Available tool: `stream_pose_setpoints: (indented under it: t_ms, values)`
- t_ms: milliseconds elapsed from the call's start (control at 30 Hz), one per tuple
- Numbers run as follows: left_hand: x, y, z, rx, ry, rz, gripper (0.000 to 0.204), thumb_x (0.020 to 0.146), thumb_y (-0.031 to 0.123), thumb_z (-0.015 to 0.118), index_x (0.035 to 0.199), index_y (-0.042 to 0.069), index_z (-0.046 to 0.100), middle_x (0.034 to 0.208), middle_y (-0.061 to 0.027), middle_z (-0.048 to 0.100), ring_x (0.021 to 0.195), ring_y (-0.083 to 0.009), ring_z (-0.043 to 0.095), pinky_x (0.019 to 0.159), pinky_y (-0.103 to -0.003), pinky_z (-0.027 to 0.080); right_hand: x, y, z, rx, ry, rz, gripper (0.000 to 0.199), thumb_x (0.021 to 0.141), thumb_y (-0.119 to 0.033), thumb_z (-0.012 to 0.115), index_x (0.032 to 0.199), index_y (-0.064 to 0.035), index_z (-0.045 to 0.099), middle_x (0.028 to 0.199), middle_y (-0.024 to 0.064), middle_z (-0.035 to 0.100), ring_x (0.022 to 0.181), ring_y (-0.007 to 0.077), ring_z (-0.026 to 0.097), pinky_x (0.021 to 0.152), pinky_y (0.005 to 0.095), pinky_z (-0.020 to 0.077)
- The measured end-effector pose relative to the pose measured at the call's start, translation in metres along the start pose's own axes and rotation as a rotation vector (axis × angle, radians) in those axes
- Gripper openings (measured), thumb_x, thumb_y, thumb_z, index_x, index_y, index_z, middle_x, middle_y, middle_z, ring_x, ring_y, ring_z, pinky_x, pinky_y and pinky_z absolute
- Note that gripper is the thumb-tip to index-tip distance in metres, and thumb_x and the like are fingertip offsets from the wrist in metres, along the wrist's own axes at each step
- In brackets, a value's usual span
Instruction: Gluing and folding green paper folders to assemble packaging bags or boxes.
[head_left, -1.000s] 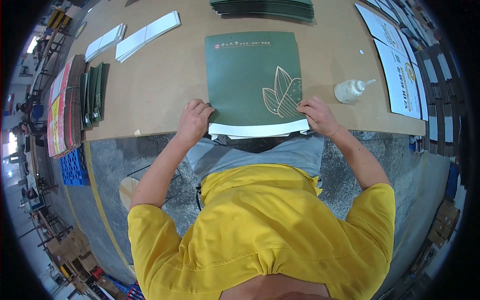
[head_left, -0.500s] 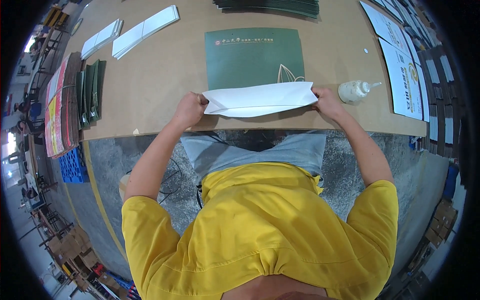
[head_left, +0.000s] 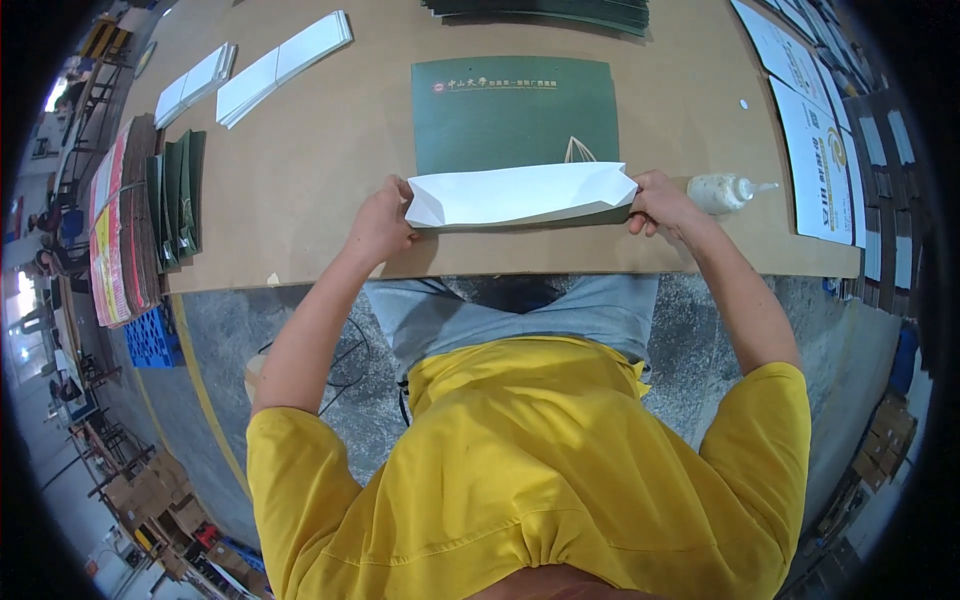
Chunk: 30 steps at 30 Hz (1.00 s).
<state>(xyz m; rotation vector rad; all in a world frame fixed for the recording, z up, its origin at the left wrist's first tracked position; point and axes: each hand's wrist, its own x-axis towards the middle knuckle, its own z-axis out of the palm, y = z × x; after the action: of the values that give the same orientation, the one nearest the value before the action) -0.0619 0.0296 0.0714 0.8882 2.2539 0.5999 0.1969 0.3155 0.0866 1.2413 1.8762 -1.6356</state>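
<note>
A green paper bag point(head_left: 515, 118) lies flat before me, with gold lettering near its far edge. Its near end is a white bottom panel point(head_left: 520, 195), opened out into a long strip with pointed folds at both ends. At the left end my left hand point(head_left: 383, 222) pinches the corner between thumb and fingers. My right hand point(head_left: 662, 203) grips the right corner, its lower fingers curled beneath. Pale cord handles point(head_left: 579, 150) stick out beyond the white panel. A squeeze bottle point(head_left: 718, 193) with a thin nozzle lies just right of my right hand.
White card strips point(head_left: 285, 65) lie at the far left of the table point(head_left: 310, 180). Folded green bags point(head_left: 180, 195) stand beside a tied bundle point(head_left: 120, 220) at the left edge. More green bags point(head_left: 540, 14) are stacked at the back; printed white sheets point(head_left: 815, 160) lie right.
The near flap of the white panel has shifted, and its crease line no longer shows. Green now shows under the near right edge. My right hand's lower fingers have come into sight.
</note>
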Motion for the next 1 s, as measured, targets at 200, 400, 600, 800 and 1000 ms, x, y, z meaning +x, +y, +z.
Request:
stream_pose_setpoints:
  t_ms: [200,400,600,800,1000]
  values:
    - [0.012,0.023,-0.017,-0.121,-0.340,-0.218,0.018,0.076,-0.003,0.055,0.093,-0.004,0.061,0.062,-0.0094,0.062,0.048,-0.0150,0.059,0.045,-0.030,0.048,0.001,0.002,-0.005,0.035,-0.006,0.020,0.021,0.079,-0.003,0.054,0.097,0.0041,0.062,0.070,0.0081,0.063,0.047,0.0103,0.059,0.035,0.0215,0.0439]
    - [0.026,0.022,-0.018,-0.023,-0.426,-0.242,0.016,0.077,0.003,0.057,0.091,-0.002,0.063,0.060,-0.0089,0.061,0.046,-0.0147,0.057,0.044,-0.029,0.046,0.004,0.003,-0.009,0.036,-0.011,0.085,0.022,0.078,-0.001,0.053,0.097,0.0079,0.060,0.070,0.0101,0.062,0.047,0.0131,0.061,0.037,0.0219,0.0474]
    - [0.017,0.004,-0.011,-0.041,-0.286,-0.148,0.009,0.075,0.007,0.060,0.078,-0.001,0.061,0.058,-0.0098,0.060,0.045,-0.0135,0.057,0.046,-0.030,0.046,0.008,0.016,-0.007,0.019,-0.030,-0.004,0.019,0.077,-0.010,0.055,0.091,-0.0004,0.064,0.077,0.0093,0.065,0.057,0.0172,0.063,0.050,0.0297,0.0507]
    - [0.003,0.001,0.003,0.178,-0.070,-0.064,0.015,0.074,0.013,0.061,0.085,0.004,0.064,0.074,-0.0159,0.065,0.067,-0.0304,0.064,0.063,-0.039,0.051,-0.017,0.016,0.003,0.075,0.005,-0.088,0.022,0.082,-0.011,0.050,0.096,-0.0015,0.062,0.083,0.0062,0.064,0.062,0.0127,0.060,0.053,0.0252,0.0476]
    - [-0.002,0.005,0.006,0.219,-0.001,-0.038,0.017,0.074,0.013,0.058,0.088,0.006,0.065,0.082,-0.0176,0.066,0.079,-0.0358,0.063,0.068,-0.044,0.050,-0.036,0.013,0.003,0.173,0.137,-0.141,0.025,0.088,-0.005,0.053,0.111,-0.0033,0.060,0.090,0.0037,0.063,0.067,0.0099,0.060,0.052,0.0197,0.0471]
